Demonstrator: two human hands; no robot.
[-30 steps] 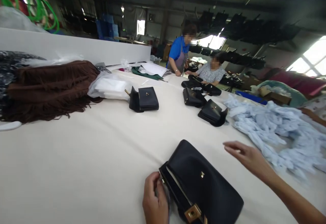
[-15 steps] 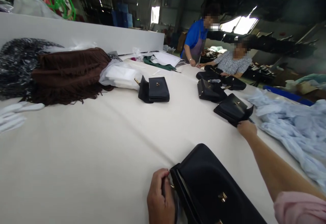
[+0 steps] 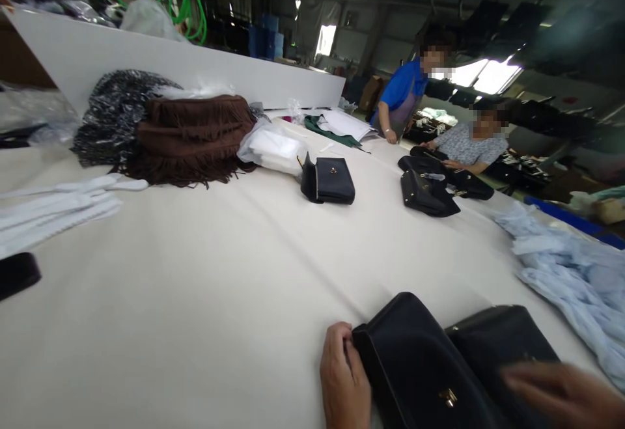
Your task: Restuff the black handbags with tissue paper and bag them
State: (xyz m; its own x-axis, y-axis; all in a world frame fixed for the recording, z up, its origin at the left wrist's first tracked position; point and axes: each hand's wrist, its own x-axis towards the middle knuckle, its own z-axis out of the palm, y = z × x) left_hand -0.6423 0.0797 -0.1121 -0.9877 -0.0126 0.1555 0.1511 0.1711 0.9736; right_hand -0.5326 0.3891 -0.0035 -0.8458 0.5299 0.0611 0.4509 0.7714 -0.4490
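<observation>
A black handbag [image 3: 415,364] with a small gold clasp lies in front of me at the lower right, its flap down. My left hand [image 3: 344,377] is closed on its left edge; the fingertips are partly hidden there. Beside it, on the right, a second black handbag [image 3: 502,338] rests on the table against the first. Over that second bag is my right hand [image 3: 561,387], blurred by motion, with fingers stretched out and nothing visible in them. Whether it touches the bag I cannot tell.
Another black bag [image 3: 334,180] stands mid-table, and several more [image 3: 424,191] lie near two people at the far end. A brown fringed bag [image 3: 195,133], white gloves [image 3: 63,204] and a black strap-like piece [image 3: 19,274] are on the left. Pale wrapping [image 3: 576,279] lies along the right edge.
My right hand has brought the second bag back from the far right to beside the first and let go of it. My left hand stays at the first bag. The view has turned left.
</observation>
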